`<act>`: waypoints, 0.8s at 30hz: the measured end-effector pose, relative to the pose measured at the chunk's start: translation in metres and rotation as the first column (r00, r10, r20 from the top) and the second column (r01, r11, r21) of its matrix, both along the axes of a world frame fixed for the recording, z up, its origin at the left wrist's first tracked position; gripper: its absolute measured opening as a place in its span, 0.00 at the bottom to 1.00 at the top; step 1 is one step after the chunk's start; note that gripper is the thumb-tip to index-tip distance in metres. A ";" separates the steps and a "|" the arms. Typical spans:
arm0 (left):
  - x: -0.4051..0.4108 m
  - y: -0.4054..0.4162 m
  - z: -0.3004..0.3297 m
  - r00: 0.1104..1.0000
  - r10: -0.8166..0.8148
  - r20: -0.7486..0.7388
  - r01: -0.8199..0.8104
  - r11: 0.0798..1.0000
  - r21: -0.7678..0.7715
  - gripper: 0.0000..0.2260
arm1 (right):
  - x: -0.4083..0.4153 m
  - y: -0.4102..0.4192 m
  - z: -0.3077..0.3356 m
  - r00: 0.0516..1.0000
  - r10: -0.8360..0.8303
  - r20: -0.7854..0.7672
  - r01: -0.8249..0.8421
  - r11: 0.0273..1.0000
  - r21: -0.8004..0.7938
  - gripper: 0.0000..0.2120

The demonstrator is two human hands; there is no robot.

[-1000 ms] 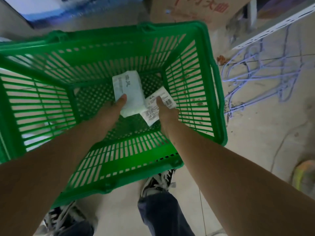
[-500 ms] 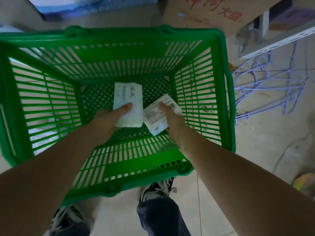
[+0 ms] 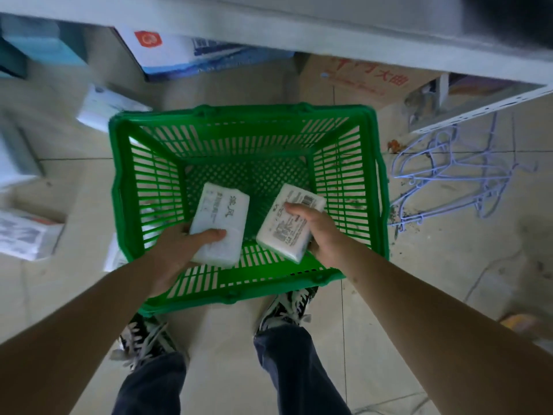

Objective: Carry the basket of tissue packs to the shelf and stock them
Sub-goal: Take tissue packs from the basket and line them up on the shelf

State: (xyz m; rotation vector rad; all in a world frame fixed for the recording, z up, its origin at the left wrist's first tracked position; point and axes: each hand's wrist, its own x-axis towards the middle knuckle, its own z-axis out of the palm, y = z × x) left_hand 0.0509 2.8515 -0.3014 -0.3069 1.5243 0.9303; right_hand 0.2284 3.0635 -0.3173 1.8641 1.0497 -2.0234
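We cannot read the small print on either tissue pack: the left tissue pack (image 3: 220, 226) has its near end covered by the thumb of the left hand (image 3: 179, 250), and the right tissue pack (image 3: 288, 224) has its right edge hidden under the fingers of the right hand (image 3: 321, 232). Both forearms run out of the picture's bottom corners. The shelf (image 3: 269, 28) above is blurred and cut by the top edge. The boxes (image 3: 27, 232) at left are smeared.
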 end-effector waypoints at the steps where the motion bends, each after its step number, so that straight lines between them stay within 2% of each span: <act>1: -0.003 -0.003 0.012 1.000 -0.003 -0.001 0.003 1.000 -0.006 0.13 | -0.002 -0.002 0.012 1.000 0.022 -0.016 -0.022 1.000 0.001 0.23; 5: -0.010 -0.011 0.067 0.999 0.037 -0.015 -0.037 0.999 -0.014 0.12 | -0.014 -0.014 0.069 0.997 0.040 -0.065 -0.041 0.999 -0.014 0.18; 9: -0.010 -0.018 0.133 0.995 0.087 -0.044 -0.088 0.996 -0.014 0.12 | -0.031 -0.030 0.134 0.997 0.021 -0.080 -0.024 0.999 -0.032 0.07; 12: -0.010 -0.026 0.190 0.991 0.123 -0.055 -0.125 0.992 -0.031 0.18 | -0.039 -0.046 0.187 0.996 0.039 -0.085 -0.044 0.998 -0.050 0.02; 14: -0.012 -0.031 0.229 0.988 0.140 -0.062 -0.144 0.989 -0.047 0.27 | -0.042 -0.055 0.223 0.995 0.051 -0.083 -0.056 0.997 -0.055 0.05; 16: -0.016 -0.037 0.267 0.985 0.160 -0.061 -0.163 0.986 -0.045 0.30 | -0.049 -0.060 0.259 0.996 0.066 -0.064 -0.069 0.996 -0.047 0.10; 20: -0.036 -0.042 0.335 0.986 0.140 -0.093 -0.143 0.989 -0.028 0.27 | -0.070 -0.054 0.330 0.991 0.125 -0.053 -0.125 0.992 -0.001 0.17; 22: -0.050 -0.042 0.366 0.984 0.132 -0.121 -0.134 0.991 -0.007 0.22 | -0.083 -0.044 0.364 0.980 0.172 -0.098 -0.167 0.985 0.051 0.15; 24: -0.064 -0.041 0.399 0.979 0.131 -0.159 -0.130 0.991 0.020 0.18 | -0.095 -0.036 0.399 0.958 0.245 -0.151 -0.230 0.967 0.105 0.19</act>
